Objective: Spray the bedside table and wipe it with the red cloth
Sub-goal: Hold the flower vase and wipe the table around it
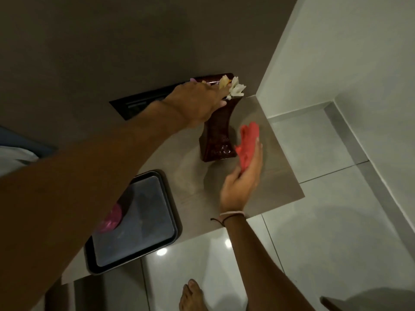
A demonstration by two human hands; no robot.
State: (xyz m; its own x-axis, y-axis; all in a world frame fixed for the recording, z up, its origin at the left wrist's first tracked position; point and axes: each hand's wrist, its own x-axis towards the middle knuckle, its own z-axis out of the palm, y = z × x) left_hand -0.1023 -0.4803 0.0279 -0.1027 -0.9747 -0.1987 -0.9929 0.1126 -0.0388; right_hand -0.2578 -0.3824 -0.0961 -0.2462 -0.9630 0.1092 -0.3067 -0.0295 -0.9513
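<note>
Tabletop (276,176): red cloth (247,144) under right fingers (258,153).

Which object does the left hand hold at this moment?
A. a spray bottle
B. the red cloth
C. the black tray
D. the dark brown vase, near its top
D: the left hand grips the dark brown vase near its top, just below the white flowers, while the right hand presses the red cloth on the bedside table; the black tray lies untouched.
</note>
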